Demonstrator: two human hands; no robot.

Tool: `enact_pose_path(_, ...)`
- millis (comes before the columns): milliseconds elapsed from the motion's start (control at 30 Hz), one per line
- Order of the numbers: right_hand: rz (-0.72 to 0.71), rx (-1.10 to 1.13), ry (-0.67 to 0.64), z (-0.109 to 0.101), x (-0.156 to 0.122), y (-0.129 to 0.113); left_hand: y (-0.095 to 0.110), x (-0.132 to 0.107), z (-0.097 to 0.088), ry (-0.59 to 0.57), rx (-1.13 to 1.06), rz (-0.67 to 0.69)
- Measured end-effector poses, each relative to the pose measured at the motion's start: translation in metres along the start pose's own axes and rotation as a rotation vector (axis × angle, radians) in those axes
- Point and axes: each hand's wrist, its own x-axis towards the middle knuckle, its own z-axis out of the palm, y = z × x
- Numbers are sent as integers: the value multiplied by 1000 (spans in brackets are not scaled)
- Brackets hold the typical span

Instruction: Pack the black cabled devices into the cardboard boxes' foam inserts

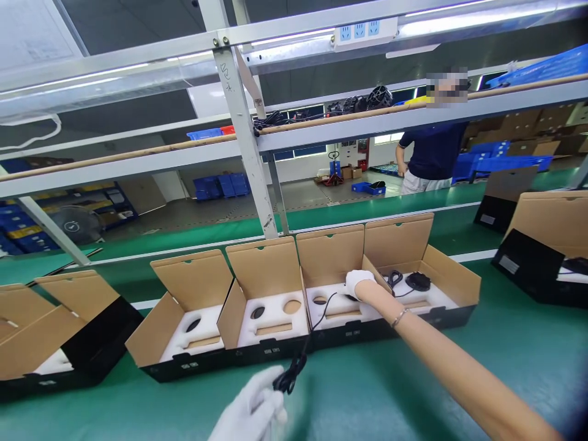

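My left hand (255, 404), in a white glove, pinches a coiled black cable (289, 373) in front of the row of boxes. From there the cable runs up to my right hand (359, 283), also gloved, which is down at the white foam insert (344, 315) of an open cardboard box (331, 254). A dark edge of a black round device (351, 297) shows beneath the right hand, whose fingers are mostly hidden. In the adjoining box on the right lie another round black device (418, 281) and its coiled cable (394, 279).
Two open boxes with foam (275, 315) stand to the left, more at both ends of the green bench (376, 380). A metal post (245, 128) and a shelf (321, 136) rise behind. A person (434, 153) stands beyond the bench.
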Motion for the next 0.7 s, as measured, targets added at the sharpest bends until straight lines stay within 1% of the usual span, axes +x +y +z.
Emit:
enact_pose_path(67, -38, -28, -14, -7, -1, 4, 36, -2, -2, 1, 96, 22)
enact_pose_path(167, -120, -59, -46, -14, -6, 11, 89, -2, -1, -28, 188, 163)
enact_pose_path(233, -174, -72, -84, -13, -8, 13, 115, -2, 3, -28, 217, 249)
enact_pose_path(267, -191, -75, -99, -11, -8, 14, 125, -1, 4, -25, 224, 281)
enact_pose_path(367, -203, -73, -110, -3, -2, 13, 144, 1, 8, -34, 255, 373)
enact_pose_path(433, -198, -69, -119, 0, 3, 9, 150, 5, 8, -54, 250, 452)
enact_pose_path(500, -198, -60, -142, -3, 5, 5, 156, 10, 8, -63, 249, 559)
enact_pose_path(567, -216, -24, -141, -10, 1, 4, 162, 17, 7, -56, 262, 646)
enact_pose_path(600, -236, 11, -118, -17, -5, 6, 166, 21, 6, -39, 275, 683)
enact_pose_path(667, -293, 99, -25, -33, -21, 14, 174, 30, 6, 9, 310, 752)
enact_pose_path(700, -349, 174, 32, -42, -31, 19, 178, 35, 6, 25, 330, 790)
